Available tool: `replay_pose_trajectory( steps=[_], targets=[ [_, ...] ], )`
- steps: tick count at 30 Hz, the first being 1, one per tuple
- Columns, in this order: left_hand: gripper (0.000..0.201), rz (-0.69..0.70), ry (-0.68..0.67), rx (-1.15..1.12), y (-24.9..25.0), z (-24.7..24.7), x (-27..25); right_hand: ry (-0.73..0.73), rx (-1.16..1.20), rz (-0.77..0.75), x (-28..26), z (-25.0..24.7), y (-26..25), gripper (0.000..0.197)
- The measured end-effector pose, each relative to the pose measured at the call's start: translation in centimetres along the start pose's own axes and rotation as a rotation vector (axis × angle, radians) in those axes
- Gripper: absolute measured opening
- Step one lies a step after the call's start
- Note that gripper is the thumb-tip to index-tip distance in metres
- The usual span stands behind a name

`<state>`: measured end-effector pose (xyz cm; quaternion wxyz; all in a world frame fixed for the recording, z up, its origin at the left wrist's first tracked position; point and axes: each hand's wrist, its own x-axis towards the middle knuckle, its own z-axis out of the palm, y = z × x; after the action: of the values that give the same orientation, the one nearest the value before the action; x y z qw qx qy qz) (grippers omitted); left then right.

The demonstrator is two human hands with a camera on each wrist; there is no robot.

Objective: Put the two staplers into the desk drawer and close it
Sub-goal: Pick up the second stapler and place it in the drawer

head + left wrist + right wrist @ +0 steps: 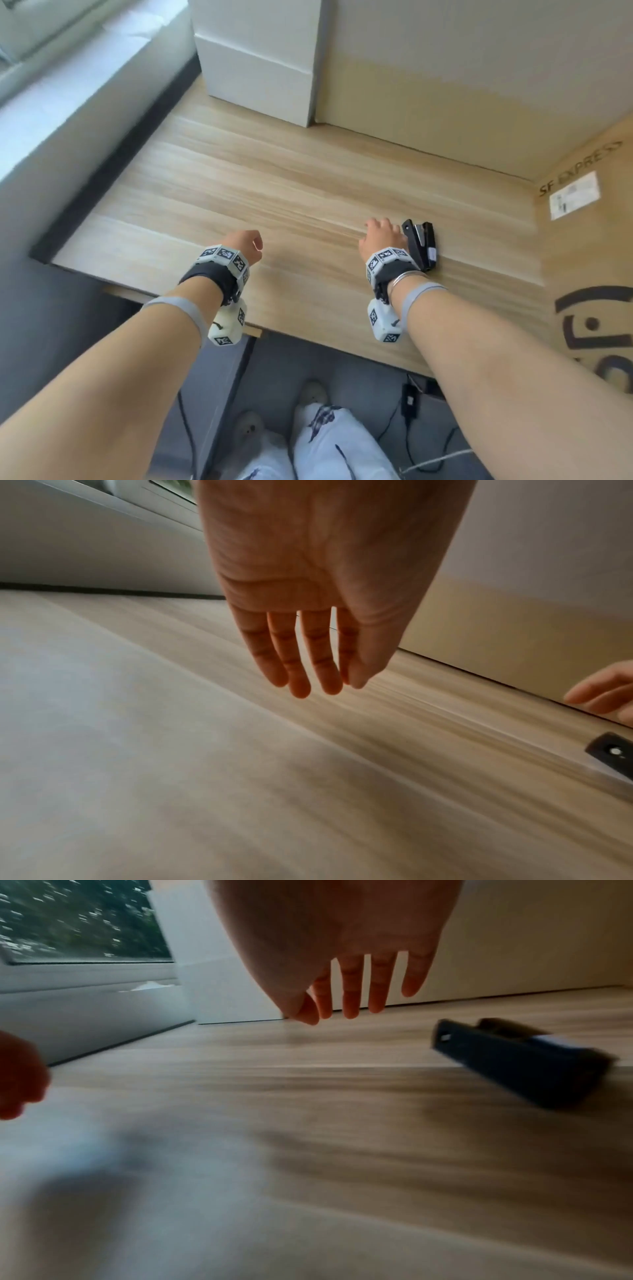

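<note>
Fingers (351, 988) of right hand (380, 236) straight, slightly spread, holding nothing, hovering just left of stapler (420, 242). Stapler black, lying on desk (274, 178), near its right front part, beside cardboard box (589, 246). Left hand (245, 245) well left of stapler, fingers (294, 656) relaxed, close together, empty, above desk. Only one stapler visible.

One black metal-and-plastic stapler (420, 244) lies on one pale wood-grain desk (274, 192). Two bare hands are over the desk: one left hand (247, 244), one right hand (381, 236). One brown cardboard box (589, 274). One white cabinet (257, 58).
</note>
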<state>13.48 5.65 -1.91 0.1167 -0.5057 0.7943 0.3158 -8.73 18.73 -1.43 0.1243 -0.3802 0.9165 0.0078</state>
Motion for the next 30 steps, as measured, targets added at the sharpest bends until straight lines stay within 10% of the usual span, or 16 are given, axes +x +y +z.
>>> replay_pose_trajectory(
  steps=[18, 30],
  targets=[
    [0.027, 0.007, -0.028, 0.176, 5.6, 3.7, 6.2, -0.181, 0.405, 0.488, 6.3, -0.1, 9.6, 0.084],
    [0.028, -0.004, -0.024, 0.133, 2.4, 2.5, 4.7, -0.199, 0.395, 0.192, 3.2, -0.6, 2.8, 0.075]
  ],
)
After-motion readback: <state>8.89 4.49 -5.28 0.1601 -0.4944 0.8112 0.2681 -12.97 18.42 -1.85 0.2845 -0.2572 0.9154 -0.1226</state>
